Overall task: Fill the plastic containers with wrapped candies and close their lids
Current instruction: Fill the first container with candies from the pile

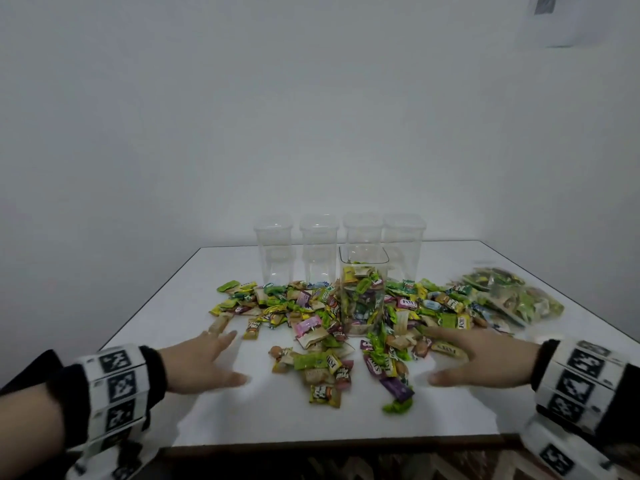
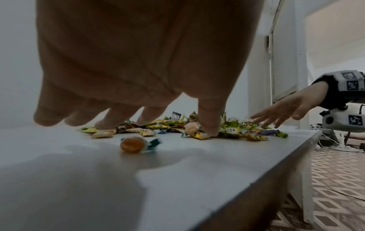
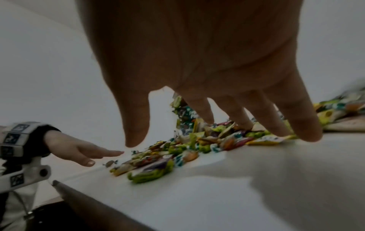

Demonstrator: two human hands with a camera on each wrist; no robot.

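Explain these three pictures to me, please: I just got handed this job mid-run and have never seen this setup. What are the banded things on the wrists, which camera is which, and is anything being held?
No machine here: a person works with bare hands. The bands with black-and-white squares are worn on the wrists, and the wrist cameras sit by them.

The big picture comes from a head camera looking down at the white table. The other two look along each hand from the wrist.

On the table lies a pile of wrapped candies. In its middle stands an open container, mostly filled. Four empty containers stand behind it with lids on, and a bag of candies lies at the right.

The left hand and right hand are spread open at the pile's edges. Neither holds anything.
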